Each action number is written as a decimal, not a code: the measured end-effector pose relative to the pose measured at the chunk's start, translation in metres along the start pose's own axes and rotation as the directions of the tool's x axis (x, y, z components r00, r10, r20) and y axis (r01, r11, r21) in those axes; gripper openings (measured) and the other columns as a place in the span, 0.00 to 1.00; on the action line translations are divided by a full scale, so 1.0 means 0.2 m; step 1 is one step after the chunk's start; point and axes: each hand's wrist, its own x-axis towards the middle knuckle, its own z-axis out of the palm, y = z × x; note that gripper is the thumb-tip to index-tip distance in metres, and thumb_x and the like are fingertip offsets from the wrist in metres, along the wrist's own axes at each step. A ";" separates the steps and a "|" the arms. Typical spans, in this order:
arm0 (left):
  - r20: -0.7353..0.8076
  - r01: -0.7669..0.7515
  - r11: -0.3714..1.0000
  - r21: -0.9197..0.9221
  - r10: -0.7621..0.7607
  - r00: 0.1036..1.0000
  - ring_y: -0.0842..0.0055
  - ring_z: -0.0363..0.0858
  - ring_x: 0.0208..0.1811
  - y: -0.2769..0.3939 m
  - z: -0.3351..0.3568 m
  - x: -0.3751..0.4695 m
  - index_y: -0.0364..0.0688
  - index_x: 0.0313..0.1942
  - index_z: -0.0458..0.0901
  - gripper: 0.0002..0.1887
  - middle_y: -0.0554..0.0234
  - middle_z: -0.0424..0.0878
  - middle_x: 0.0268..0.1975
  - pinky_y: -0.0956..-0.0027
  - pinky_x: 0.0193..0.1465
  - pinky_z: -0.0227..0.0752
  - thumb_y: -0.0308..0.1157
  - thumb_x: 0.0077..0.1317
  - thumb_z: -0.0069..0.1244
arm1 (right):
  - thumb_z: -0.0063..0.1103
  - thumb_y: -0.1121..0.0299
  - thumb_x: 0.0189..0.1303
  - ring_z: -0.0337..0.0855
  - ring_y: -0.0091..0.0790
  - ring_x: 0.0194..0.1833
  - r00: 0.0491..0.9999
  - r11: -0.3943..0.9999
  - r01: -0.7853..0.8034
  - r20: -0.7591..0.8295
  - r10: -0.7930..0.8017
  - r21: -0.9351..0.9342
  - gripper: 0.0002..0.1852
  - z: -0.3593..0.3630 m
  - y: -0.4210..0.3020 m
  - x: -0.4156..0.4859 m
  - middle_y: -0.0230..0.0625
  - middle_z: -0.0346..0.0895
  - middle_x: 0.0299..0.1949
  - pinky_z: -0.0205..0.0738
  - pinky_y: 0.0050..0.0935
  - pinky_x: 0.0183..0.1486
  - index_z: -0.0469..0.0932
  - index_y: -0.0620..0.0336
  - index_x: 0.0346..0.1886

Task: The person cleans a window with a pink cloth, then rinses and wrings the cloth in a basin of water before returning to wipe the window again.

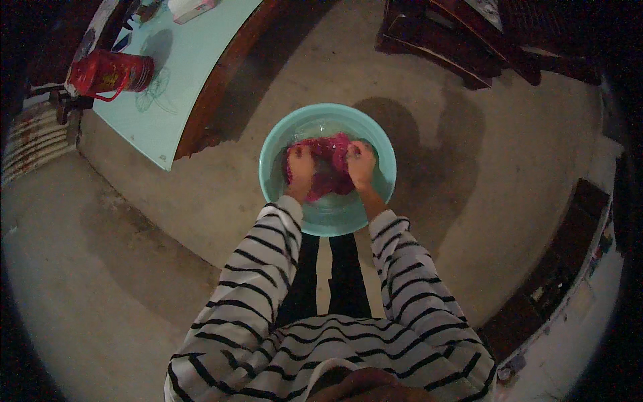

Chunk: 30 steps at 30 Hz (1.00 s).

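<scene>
A round light-green basin (329, 228) stands in front of my feet with water in it. In the water lies a wet magenta cloth (329, 145), spread between my two hands. My left hand (302, 166) grips the cloth's left part, its fingers curled into the fabric. On the other side, my right hand (360, 163) is closed on the cloth's right part. Both hands are inside the basin's rim; the fingertips are partly hidden by the cloth and slightly blurred.
At the upper left, a table with a pale top (201, 55) bears a red thermos flask (113, 74) and a box (191, 9). Dark wooden furniture (442, 45) stands at the upper right. A long dark wooden piece (547, 276) runs along the lower right wall.
</scene>
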 end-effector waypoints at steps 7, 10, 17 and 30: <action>0.045 -0.258 0.965 -0.035 0.260 0.965 0.83 0.72 0.35 0.48 -0.19 -0.34 0.39 0.39 0.72 0.09 0.69 0.75 0.34 0.74 0.40 0.69 0.34 0.76 0.43 | 0.56 0.67 0.71 0.83 0.32 0.39 0.844 0.484 -0.488 0.251 0.473 0.726 0.10 -0.34 0.01 -0.24 0.29 0.78 0.42 0.72 0.29 0.39 0.75 0.55 0.52; 0.083 -0.503 0.864 0.024 0.500 0.862 0.84 0.70 0.36 0.72 -0.23 -0.43 0.38 0.41 0.72 0.07 0.68 0.74 0.35 0.75 0.40 0.69 0.32 0.77 0.42 | 0.55 0.66 0.71 0.82 0.31 0.39 0.864 0.403 -0.477 0.333 0.377 0.781 0.10 -0.55 -0.27 -0.21 0.30 0.77 0.42 0.73 0.29 0.39 0.74 0.55 0.52; 0.209 -0.767 0.641 0.029 0.746 0.632 0.81 0.72 0.38 1.44 -0.35 -0.91 0.36 0.44 0.72 0.05 0.65 0.75 0.38 0.73 0.45 0.70 0.28 0.75 0.44 | 0.64 0.70 0.65 0.75 0.20 0.35 0.982 0.889 0.064 0.128 -0.136 0.453 0.12 -1.01 -1.08 -0.29 0.29 0.79 0.38 0.71 0.24 0.35 0.73 0.57 0.47; 0.245 -0.920 0.369 -0.133 0.911 0.330 0.64 0.82 0.36 1.81 -0.66 -1.28 0.39 0.50 0.64 0.07 0.46 0.80 0.41 0.57 0.39 0.81 0.28 0.76 0.39 | 0.66 0.77 0.52 0.84 0.37 0.36 0.799 0.791 0.601 -0.061 -0.599 0.109 0.12 -1.48 -1.47 -0.50 0.39 0.81 0.40 0.80 0.32 0.40 0.78 0.60 0.41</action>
